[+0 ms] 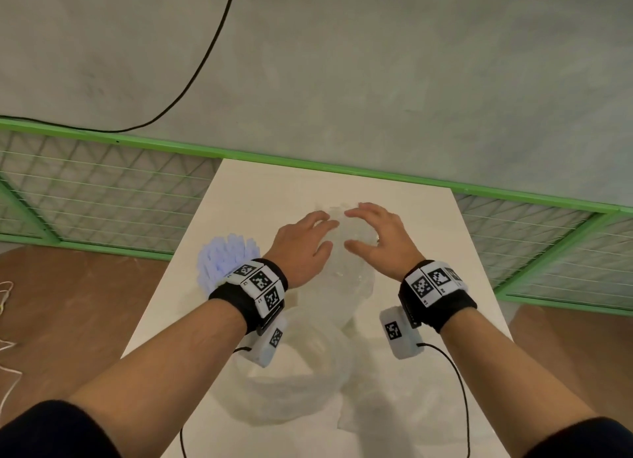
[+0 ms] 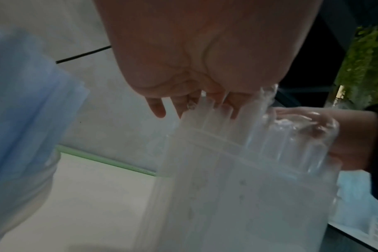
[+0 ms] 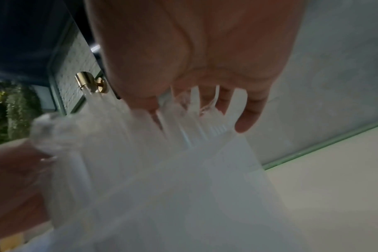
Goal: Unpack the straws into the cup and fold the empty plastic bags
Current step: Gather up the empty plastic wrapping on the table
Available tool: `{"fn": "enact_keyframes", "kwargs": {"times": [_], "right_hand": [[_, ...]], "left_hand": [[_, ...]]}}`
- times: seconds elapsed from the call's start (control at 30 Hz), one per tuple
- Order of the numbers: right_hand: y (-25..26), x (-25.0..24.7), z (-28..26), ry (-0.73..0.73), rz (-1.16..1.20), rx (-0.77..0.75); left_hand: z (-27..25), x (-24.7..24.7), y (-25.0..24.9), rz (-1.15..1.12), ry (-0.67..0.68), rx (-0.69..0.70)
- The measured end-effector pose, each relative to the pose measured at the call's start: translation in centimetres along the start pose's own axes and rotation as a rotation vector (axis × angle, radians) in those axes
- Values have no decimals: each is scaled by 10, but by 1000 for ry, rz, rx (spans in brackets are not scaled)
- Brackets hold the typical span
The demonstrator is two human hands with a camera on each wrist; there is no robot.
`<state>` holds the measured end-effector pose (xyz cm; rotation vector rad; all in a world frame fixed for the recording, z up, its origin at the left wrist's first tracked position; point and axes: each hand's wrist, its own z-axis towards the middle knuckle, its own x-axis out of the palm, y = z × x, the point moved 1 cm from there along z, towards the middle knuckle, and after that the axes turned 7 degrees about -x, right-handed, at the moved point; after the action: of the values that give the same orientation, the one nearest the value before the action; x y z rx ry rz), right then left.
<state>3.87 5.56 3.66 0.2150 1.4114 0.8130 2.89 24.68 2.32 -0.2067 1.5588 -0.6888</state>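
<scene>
A bunch of clear straws (image 1: 338,252) stands in a translucent cup (image 1: 334,298) at the middle of the white table (image 1: 428,372). My left hand (image 1: 308,241) and right hand (image 1: 376,238) cup the bunch from either side. In the left wrist view the left fingers (image 2: 207,95) lie fairly straight on the straw tops (image 2: 207,116) above the cup (image 2: 227,187). In the right wrist view the right fingers (image 3: 248,116) touch the straw tops (image 3: 196,129) the same way. Neither hand wraps round the bunch.
A second cup (image 2: 17,196) with blue straws (image 1: 226,255) stands just left of my left wrist. Crumpled clear plastic bags (image 1: 291,382) lie on the table near its front edge. A green wire fence (image 1: 102,197) runs behind the table.
</scene>
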Motion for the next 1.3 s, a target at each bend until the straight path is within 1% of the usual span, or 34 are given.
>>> {"fn": "enact_keyframes", "kwargs": {"times": [0.07, 0.13, 0.2, 0.27, 0.3, 0.33, 0.37, 0.4, 0.43, 0.47, 0.5, 0.57, 0.63, 0.7, 0.77, 0.8, 0.83, 0.9, 0.93, 0.97, 1.07, 1.1, 1.17, 1.23, 1.3], "right_hand": [[-1, 2, 7, -103, -20, -25], [0, 2, 13, -133, -10, -9], [0, 2, 15, -154, -4, -14], [0, 1, 14, -205, -20, -27], [3, 0, 11, -233, -15, -15], [5, -1, 9, -248, -6, 5], [6, -2, 7, -236, -14, 22], [7, -2, 5, -193, -47, 38], [8, -2, 2, -126, -89, 48], [9, -2, 0, -58, -124, 53], [9, -2, -3, -8, -142, 50], [10, -5, -7, 32, -149, 37], [10, -9, -8, 57, -169, 41], [11, -13, -9, 119, -228, 38], [11, -14, -9, 189, -253, 29], [12, -14, -9, 192, -229, 27], [13, -15, -11, 154, -188, 26], [15, -18, -16, -24, -119, 17], [16, -19, -19, -94, -98, 17], [16, -18, -23, -107, -88, 14], [14, -6, -29, 28, -94, -6], [12, -3, -29, 9, -87, -7], [9, -2, -25, -76, -92, 7], [8, 0, -24, -83, -89, 20], [8, 1, -28, -86, -62, 16]], "left_hand": [[0, -1, -1, -31, -4, 12], [0, -7, 1, -105, -22, -19], [2, -15, 2, -152, -110, -74], [5, -20, 2, -118, -199, -115], [8, -20, 2, -74, -196, -110], [10, -18, 1, -12, -152, -87], [13, -15, 0, 62, -78, -63], [16, -13, 0, 144, 6, -56], [19, -13, 0, 223, 75, -73], [23, -13, 0, 291, 107, -98], [26, -12, 0, 340, 103, -118], [30, -12, -4, 366, 41, -136], [30, -12, -9, 346, 3, -160], [28, -13, -13, 339, 27, -172], [25, -16, -15, 296, 24, -155], [22, -19, -16, 248, -7, -139], [18, -23, -16, 194, -58, -122], [8, -29, -13, 102, -175, -107], [1, -32, -11, 84, -194, -109], [-6, -32, -8, 74, -181, -106], [-26, -25, -4, -12, -72, -83], [-30, -22, -4, -35, -60, -76], [-32, -23, -3, 6, -77, -61], [-31, -27, -1, 67, -104, -68], [-29, -34, 1, 12, -146, -120]]}}
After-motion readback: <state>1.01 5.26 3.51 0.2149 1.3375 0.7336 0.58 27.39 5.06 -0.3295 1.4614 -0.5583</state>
